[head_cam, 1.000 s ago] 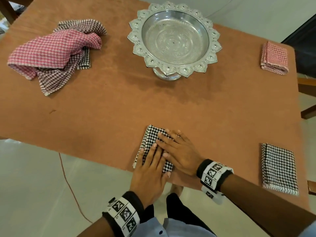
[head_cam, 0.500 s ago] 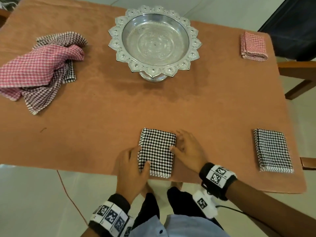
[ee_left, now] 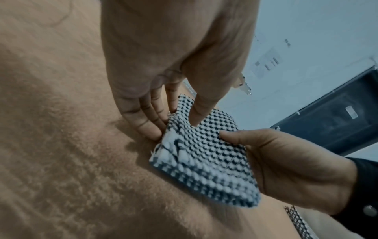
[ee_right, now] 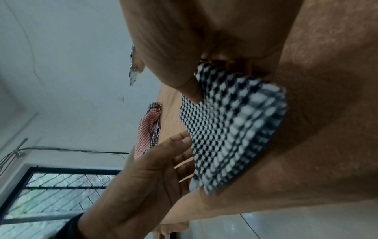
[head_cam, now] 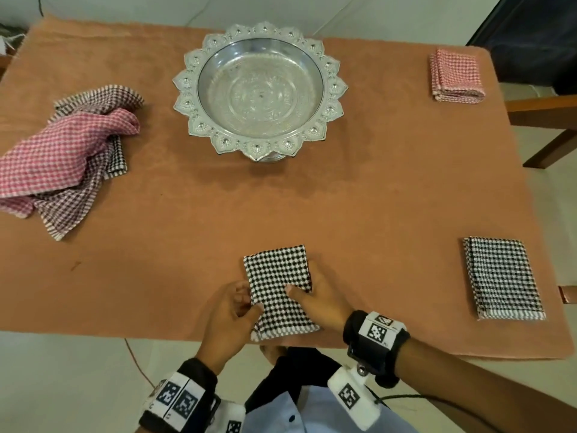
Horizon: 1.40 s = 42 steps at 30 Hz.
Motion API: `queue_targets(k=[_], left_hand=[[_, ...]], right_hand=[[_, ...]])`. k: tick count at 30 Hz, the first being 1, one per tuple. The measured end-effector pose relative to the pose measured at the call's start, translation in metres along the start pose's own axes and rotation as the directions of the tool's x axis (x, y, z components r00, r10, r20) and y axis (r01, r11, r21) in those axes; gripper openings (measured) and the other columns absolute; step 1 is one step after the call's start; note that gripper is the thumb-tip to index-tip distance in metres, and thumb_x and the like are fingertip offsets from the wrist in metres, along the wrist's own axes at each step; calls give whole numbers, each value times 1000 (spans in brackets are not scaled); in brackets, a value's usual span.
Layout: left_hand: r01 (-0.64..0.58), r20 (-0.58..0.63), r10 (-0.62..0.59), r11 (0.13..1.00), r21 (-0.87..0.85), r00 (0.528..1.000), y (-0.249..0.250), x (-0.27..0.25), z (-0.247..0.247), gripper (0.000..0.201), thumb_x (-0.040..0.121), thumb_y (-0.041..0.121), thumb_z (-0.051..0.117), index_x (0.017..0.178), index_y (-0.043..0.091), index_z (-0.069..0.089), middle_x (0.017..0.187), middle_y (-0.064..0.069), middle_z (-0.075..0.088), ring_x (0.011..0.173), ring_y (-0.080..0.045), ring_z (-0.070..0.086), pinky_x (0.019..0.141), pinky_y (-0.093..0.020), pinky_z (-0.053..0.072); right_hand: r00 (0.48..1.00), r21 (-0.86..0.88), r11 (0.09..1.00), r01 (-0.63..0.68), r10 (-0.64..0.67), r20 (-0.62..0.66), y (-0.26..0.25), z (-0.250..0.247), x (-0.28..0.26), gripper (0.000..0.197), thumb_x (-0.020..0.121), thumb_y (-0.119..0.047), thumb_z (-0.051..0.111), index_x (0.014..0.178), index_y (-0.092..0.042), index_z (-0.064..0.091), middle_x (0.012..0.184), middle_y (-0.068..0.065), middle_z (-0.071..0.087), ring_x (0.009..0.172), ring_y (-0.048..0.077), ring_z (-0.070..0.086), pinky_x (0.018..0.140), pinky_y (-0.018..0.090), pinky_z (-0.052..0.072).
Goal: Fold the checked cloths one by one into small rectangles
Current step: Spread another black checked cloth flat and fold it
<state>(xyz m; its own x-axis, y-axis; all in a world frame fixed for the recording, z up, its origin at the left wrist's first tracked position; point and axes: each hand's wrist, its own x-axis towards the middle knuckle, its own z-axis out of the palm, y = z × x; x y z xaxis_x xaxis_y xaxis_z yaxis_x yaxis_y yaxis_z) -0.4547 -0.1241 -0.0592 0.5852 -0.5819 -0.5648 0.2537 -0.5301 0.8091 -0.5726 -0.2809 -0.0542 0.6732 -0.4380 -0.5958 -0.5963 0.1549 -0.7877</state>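
A black-and-white checked cloth (head_cam: 278, 285), folded into a small rectangle, lies at the table's near edge. My left hand (head_cam: 248, 303) pinches its left edge; the left wrist view shows the thumb (ee_left: 196, 116) on top and the fingers (ee_left: 147, 127) against the side. My right hand (head_cam: 301, 292) holds the right edge, with its thumb (ee_right: 190, 92) on top and its fingers hidden beneath. The cloth's near end (ee_right: 235, 145) looks slightly raised off the table. A pile of unfolded red and dark checked cloths (head_cam: 62, 151) sits at the far left.
A silver pedestal bowl (head_cam: 259, 89) stands at the back centre. At the far right corner lies a folded red checked cloth (head_cam: 456, 76), and a folded black-and-white one (head_cam: 502, 276) is near the right edge. A wooden chair (head_cam: 546, 117) stands beyond the brown-covered table (head_cam: 374, 198).
My hands went from pressing flat on top of the cloth to its two sides, and now they grip its edges with thumbs on top.
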Motion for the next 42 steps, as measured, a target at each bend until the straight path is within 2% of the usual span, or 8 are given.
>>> queue_targets(k=[6,13,19,26,28,32,36,42], left_hand=[[62,-46,-65,997,-54,997,13,7,-1,37,92,9,67,115,34,52,102,-6,68,92,-16,69,70,-27,57],[-47,-127,44,999,-26,991,27,14,-36,36,91,10,68,118,29,54,99,0,69,89,-13,68,70,-25,55],[-87,123,70,986,142,990,13,37,-54,41,92,5,64,114,36,47,96,-4,63,86,-16,64,69,-26,54],[-245,328,141,923,298,934,16,63,-109,30,91,14,66,112,32,54,103,7,59,94,-13,60,78,-17,48],[-315,341,191,880,357,920,23,76,-135,25,89,17,69,105,33,58,102,9,59,95,-15,60,81,-19,48],[-413,347,240,673,614,907,58,119,-180,43,83,35,71,122,20,60,116,1,60,107,-18,59,93,-36,50],[-464,365,291,468,752,885,109,170,-204,44,81,36,72,120,21,59,115,-3,61,105,-24,60,89,-36,48],[-365,306,222,315,876,926,179,243,-208,58,78,35,71,130,19,53,129,-5,55,115,-27,56,94,-42,50]], right_hand=[[998,51,998,37,-40,52,-4,-5,5,41,98,-20,58,133,-33,41,124,-16,62,114,5,61,104,38,48],[997,174,982,69,-73,17,-26,20,16,42,98,-13,59,132,-31,42,120,-18,62,104,-9,62,83,9,49],[987,133,991,-3,25,-161,-19,36,19,41,96,-18,63,130,-28,44,127,-7,62,114,8,61,104,41,48],[944,135,991,-6,50,-326,-54,33,-15,29,94,-19,66,123,-22,63,114,-8,73,100,9,70,91,34,56],[914,66,997,46,-16,-405,-77,23,-28,23,94,-16,66,117,-19,66,106,-9,75,96,9,72,83,29,58],[832,-112,992,53,-107,-545,-129,-25,-53,13,92,-16,67,104,-20,69,97,-8,76,86,10,74,69,24,58],[745,-267,963,26,-197,-637,-189,-84,-65,8,91,-20,68,98,-23,67,85,-5,74,64,0,70,55,17,53],[617,-303,953,-25,-224,-755,-254,-187,-19,12,84,-29,76,88,-37,68,80,-10,75,76,18,73,80,47,59]])
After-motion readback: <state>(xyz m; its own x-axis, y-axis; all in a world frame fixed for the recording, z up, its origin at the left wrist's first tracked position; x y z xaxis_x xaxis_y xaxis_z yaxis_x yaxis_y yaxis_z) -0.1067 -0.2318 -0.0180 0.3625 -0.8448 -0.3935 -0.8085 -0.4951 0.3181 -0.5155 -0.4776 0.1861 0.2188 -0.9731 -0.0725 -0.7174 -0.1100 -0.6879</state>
